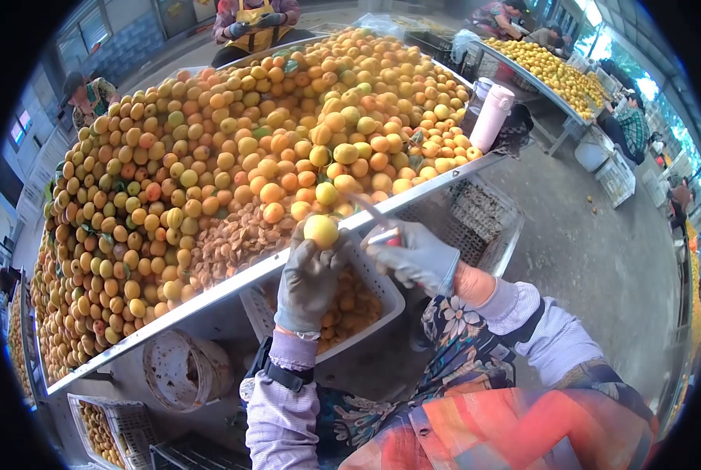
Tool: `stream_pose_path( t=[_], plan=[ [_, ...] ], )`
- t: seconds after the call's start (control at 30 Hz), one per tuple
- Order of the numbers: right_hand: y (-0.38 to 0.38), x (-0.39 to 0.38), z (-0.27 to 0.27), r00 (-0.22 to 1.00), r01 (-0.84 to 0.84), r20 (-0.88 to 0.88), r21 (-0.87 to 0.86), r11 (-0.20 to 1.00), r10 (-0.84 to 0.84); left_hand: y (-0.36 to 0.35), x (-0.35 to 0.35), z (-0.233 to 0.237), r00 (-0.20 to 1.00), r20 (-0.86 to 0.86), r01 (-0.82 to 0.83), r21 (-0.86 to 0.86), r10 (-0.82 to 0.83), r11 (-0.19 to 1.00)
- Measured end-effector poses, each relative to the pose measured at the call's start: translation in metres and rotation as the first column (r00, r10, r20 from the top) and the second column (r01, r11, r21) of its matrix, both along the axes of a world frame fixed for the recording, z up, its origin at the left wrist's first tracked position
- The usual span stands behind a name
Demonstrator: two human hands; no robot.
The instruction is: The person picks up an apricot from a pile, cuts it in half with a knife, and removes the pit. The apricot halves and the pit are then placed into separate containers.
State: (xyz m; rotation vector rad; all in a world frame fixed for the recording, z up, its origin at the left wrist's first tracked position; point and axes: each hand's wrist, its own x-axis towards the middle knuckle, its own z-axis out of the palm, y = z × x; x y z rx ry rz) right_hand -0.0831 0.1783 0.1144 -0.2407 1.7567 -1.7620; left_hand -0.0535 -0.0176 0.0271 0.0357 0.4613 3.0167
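My left hand [313, 278], in a grey glove, is closed round a yellow apricot [320, 231] near the table's front edge. To its right my right hand [417, 252], gloved alike, grips a knife [392, 235] by its red and white handle. The blade is blurred and points up and left, apart from the apricot. Beyond both hands rises a large heap of apricots [233, 149] on the table. A pile of brown apricot pits [237, 244] lies at the heap's near side. Below my left hand a white basket [393, 301] holds orange fruit pieces.
The metal table edge [170, 317] runs diagonally before me. Underneath are a dirty white bucket [184, 370], a crate of fruit [103, 427] and another crate [491, 211]. A pink bottle [492, 117] stands at the right corner. Other people sit at this and neighbouring tables.
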Motion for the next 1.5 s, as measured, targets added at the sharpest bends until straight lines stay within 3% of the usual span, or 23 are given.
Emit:
stream_pose_path(
  t=[0.07,0.17,0.3,0.37,0.6,0.7,0.77,0.9,0.97,1.1,1.17,1.27,1.4,1.47,1.5],
  plan=[
    [-0.012,0.004,-0.01,0.999,-0.029,-0.015,-0.023,0.999,0.029,-0.001,0.004,0.009,0.996,0.085,0.013,0.047,-0.017,0.999],
    [-0.021,0.007,-0.013,0.996,-0.092,0.014,-0.003,0.996,0.092,0.005,0.01,0.026,0.999,0.007,-0.053,0.038,0.052,0.998],
    [-0.031,0.009,-0.022,0.998,-0.064,-0.009,0.032,0.997,0.065,0.005,0.008,0.023,0.995,-0.029,-0.094,0.006,0.094,0.996],
    [-0.034,0.01,-0.018,0.998,-0.052,-0.03,0.005,0.999,0.052,0.003,0.005,0.019,0.994,0.087,-0.068,0.07,0.062,0.995],
    [-0.04,0.007,-0.005,0.996,-0.09,-0.009,0.022,0.996,0.09,-0.001,0.006,0.017,0.996,0.067,-0.064,0.098,0.058,0.993],
    [-0.041,0.008,-0.012,0.996,-0.057,-0.065,0.064,0.996,0.061,0.001,0.006,0.016,0.996,-0.05,-0.077,0.007,0.077,0.997],
    [-0.042,0.003,-0.028,0.978,-0.044,-0.202,0.087,0.995,0.061,0.002,0.005,0.01,0.988,-0.134,-0.104,-0.168,0.082,0.98],
    [-0.04,0.001,-0.034,0.979,-0.057,-0.192,0.044,0.997,0.064,0.003,0.004,0.009,0.991,-0.09,-0.105,-0.122,0.094,0.987],
    [-0.042,0.003,-0.036,0.939,0.029,-0.343,0.128,0.991,0.017,0.003,0.004,0.014,0.963,-0.248,-0.212,-0.448,0.107,0.869],
    [-0.037,0.004,-0.027,0.901,0.074,-0.429,0.295,0.953,0.063,0.004,0.007,0.019,0.974,-0.203,-0.157,-0.302,0.097,0.94],
    [-0.034,0.0,-0.037,0.761,0.138,-0.641,0.318,0.938,0.105,0.001,0.007,0.024,0.903,-0.414,-0.396,-0.698,0.115,0.596],
    [-0.036,0.004,-0.044,0.806,0.155,-0.591,0.255,0.954,0.027,0.004,0.006,0.026,0.905,-0.388,-0.419,-0.735,0.176,0.533],
    [-0.034,0.003,-0.042,0.842,0.13,-0.537,0.3,0.945,0.054,0.003,0.012,0.037,0.919,-0.35,-0.381,-0.676,0.181,0.63],
    [-0.024,-0.004,-0.034,0.789,0.08,-0.573,0.451,0.889,0.22,-0.001,0.009,0.034,0.968,-0.221,-0.232,-0.592,0.121,0.772],
    [-0.02,-0.008,-0.029,0.814,0.031,-0.5,0.546,0.838,0.296,-0.002,0.008,0.032,0.968,-0.22,-0.229,-0.591,0.119,0.774]
  ],
)
